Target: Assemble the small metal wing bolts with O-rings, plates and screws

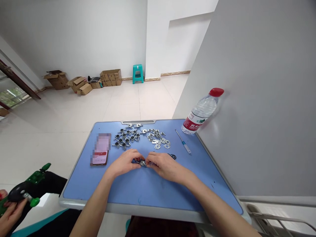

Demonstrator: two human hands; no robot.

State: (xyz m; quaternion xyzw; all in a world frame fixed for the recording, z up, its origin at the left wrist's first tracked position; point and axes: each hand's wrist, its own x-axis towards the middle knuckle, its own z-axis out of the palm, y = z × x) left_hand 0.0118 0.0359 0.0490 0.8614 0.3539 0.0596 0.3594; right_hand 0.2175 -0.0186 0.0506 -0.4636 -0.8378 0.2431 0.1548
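My left hand (126,162) is closed, its thumb and fingers pinching a small silvery metal fitting (142,163) low over the blue table. From the other side my right hand (164,166) reaches the same fitting, fingertips pressed together at its right edge; anything tiny between them is hidden. Beyond my left hand lie several metal fittings with black round centres (124,135). Loose silvery metal parts (155,132) and flat oval plates with holes (167,144) are spread past my right hand. Black rubber rings (173,157) lie partly behind that hand.
A phone (101,149) lies at the table's left. On the right are a screwdriver (184,144) and an upright water bottle (201,113) beside a grey panel (261,108). Another person's hands (14,210) hold a green-and-black object at lower left. Cardboard boxes (111,78) and a stool (137,73) stand by the wall.
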